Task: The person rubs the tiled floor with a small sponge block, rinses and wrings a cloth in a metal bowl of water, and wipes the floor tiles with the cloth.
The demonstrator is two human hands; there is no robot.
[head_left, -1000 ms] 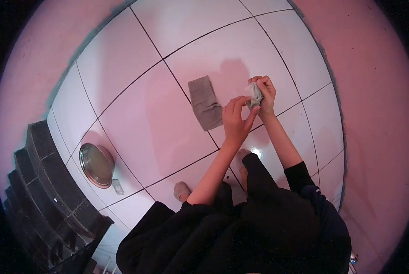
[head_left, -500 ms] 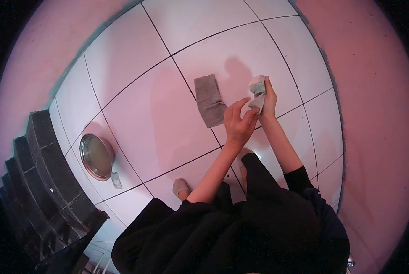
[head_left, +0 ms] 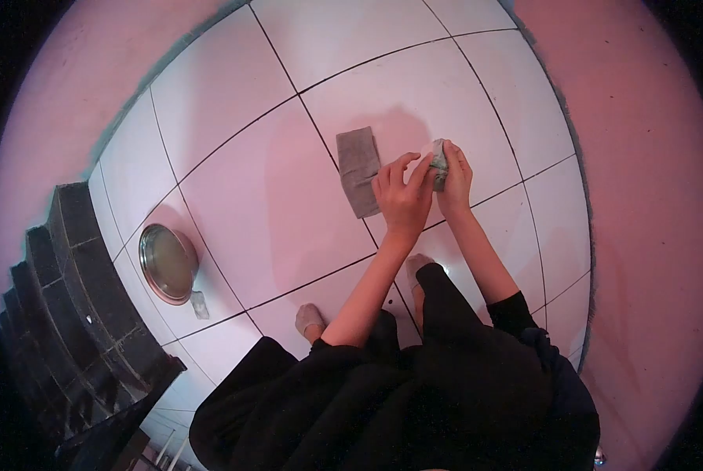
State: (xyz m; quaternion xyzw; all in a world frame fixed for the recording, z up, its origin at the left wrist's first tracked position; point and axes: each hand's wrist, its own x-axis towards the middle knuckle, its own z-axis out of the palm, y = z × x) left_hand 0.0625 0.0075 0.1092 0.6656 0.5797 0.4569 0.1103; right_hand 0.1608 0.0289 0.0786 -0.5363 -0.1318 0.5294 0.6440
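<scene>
From my head view I have both hands working together over the far right part of the tiled floor (head_left: 226,157), raised above it as far as I can judge. My right hand (head_left: 459,180) has its grip clamped around a small greenish-grey bundle (head_left: 439,174), which looks like bunched-up soft material, and it seems to carry the weight from the right side. My left hand (head_left: 402,202) comes in from the left with its fingers spread and the nearest fingertips at the bundle's left edge – whether that grip pinches the material or only touches it, I cannot tell. As for how far along things are, I'd judge the handling to be midway: the bundle is off the floor and between my hands, but it is crumpled and has not been set down. Just left of my left hand, a grey cloth (head_left: 357,161) lies flat on the tiles, looking folded, with creases across its middle; neither hand seems to be working it. Well apart on the near left stands a metal bowl (head_left: 189,255) with cloudy contents – a small pale packet (head_left: 200,304) lies just beside it – and the dark steps (head_left: 84,263) rise farther left.
</scene>
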